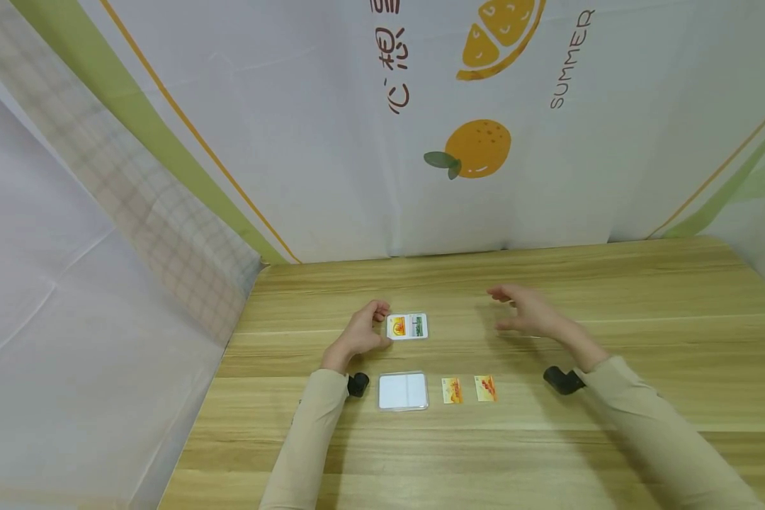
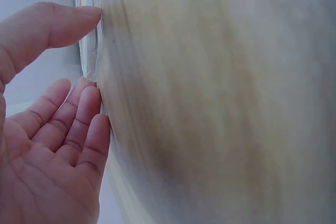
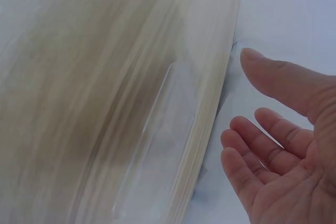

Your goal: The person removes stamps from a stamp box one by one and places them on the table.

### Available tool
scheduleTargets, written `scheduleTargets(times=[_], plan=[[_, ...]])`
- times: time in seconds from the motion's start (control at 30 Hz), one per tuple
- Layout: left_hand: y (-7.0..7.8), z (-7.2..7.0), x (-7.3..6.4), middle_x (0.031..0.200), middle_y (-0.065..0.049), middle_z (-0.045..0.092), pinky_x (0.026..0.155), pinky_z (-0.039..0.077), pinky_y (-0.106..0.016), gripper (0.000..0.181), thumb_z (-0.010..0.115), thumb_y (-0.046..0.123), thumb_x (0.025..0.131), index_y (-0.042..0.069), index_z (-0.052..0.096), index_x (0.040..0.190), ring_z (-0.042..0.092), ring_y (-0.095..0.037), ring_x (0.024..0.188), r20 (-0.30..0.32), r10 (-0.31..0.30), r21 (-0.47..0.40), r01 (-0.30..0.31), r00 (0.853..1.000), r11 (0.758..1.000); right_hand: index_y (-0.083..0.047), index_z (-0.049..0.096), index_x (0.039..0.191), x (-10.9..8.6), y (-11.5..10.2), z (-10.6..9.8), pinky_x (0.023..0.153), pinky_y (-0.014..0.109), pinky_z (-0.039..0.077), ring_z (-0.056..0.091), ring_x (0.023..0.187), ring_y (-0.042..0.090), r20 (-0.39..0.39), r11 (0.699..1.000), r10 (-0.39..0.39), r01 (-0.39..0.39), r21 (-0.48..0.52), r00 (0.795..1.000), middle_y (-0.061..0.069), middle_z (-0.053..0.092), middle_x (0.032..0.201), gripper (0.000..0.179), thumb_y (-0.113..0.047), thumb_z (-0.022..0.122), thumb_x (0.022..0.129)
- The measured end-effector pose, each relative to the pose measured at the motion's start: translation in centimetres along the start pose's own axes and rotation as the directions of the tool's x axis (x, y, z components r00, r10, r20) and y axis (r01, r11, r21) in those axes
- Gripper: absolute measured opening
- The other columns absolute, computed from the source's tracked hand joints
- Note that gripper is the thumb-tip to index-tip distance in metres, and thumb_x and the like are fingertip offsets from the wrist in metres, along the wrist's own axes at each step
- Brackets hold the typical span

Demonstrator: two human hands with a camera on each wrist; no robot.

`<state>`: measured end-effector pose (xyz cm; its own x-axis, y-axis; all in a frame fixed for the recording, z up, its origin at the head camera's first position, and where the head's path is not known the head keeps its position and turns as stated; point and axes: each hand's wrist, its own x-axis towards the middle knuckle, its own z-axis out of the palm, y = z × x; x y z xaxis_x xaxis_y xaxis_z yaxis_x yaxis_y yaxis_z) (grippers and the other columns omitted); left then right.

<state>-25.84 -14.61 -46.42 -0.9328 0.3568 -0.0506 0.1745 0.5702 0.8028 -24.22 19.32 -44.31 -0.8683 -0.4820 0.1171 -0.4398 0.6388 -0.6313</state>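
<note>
My left hand (image 1: 362, 329) is at the left end of a small clear plastic case (image 1: 418, 326) that lies flat and shows two stamp-like pictures, one yellow and one green. Thumb and fingertips hold it at opposite edges; in the left wrist view the thumb (image 2: 58, 24) touches its rim. To the right, my right hand (image 1: 528, 312) hovers above the table, fingers loosely bent and apart from the thumb, holding nothing. In the right wrist view, a clear flat plastic piece (image 3: 157, 150) lies on the wood near that hand.
Nearer to me lies a second clear case (image 1: 403, 392) with a white insert. Right of it are two small yellow-and-red stamp-like pieces (image 1: 451, 390), side by side. The wooden table (image 1: 612, 283) meets a printed cloth (image 1: 331, 142) at its back edge.
</note>
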Motion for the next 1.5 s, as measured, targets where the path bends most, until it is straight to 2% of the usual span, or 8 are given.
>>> scheduleTargets(times=[0.4, 0.67, 1.5], plan=[[0.2, -0.1, 0.0, 0.112, -0.012, 0.052, 0.097, 0.04, -0.037, 0.063, 0.074, -0.011, 0.066, -0.005, 0.047, 0.123, 0.047, -0.025, 0.104, 0.009, -0.002, -0.003, 0.002, 1.0, 1.0, 0.011, 0.044, 0.129, 0.8, -1.1, 0.3, 0.094, 0.054, 0.04, 0.048, 0.114, 0.044, 0.022, 1.0, 0.019, -0.019, 0.005, 1.0, 0.03, 0.051, 0.125, 0.06, -0.006, 0.073, 0.079], [0.1, -0.1, 0.2, 0.111, -0.012, 0.052, 0.096, 0.04, -0.037, 0.062, 0.074, -0.011, 0.066, -0.005, 0.047, 0.122, 0.047, -0.025, 0.103, 0.006, 0.005, 0.005, -0.005, 1.0, 1.0, 0.011, 0.045, 0.128, 1.1, -1.5, 0.6, 0.092, 0.053, 0.042, 0.05, 0.111, 0.042, 0.01, 1.0, -0.007, 0.007, -0.009, 1.0, 0.028, 0.053, 0.122, 0.059, -0.007, 0.073, 0.079], [-0.1, -0.1, 0.1, 0.112, -0.013, 0.053, 0.097, 0.04, -0.038, 0.063, 0.074, -0.012, 0.065, -0.005, 0.047, 0.122, 0.048, -0.027, 0.104, 0.005, 0.013, -0.011, -0.013, 1.0, 1.0, 0.013, 0.045, 0.126, 2.5, -2.1, 2.1, 0.094, 0.053, 0.041, 0.05, 0.11, 0.043, 0.009, 0.998, -0.036, 0.035, 0.042, 0.999, 0.03, 0.052, 0.121, 0.056, -0.002, 0.071, 0.079]])
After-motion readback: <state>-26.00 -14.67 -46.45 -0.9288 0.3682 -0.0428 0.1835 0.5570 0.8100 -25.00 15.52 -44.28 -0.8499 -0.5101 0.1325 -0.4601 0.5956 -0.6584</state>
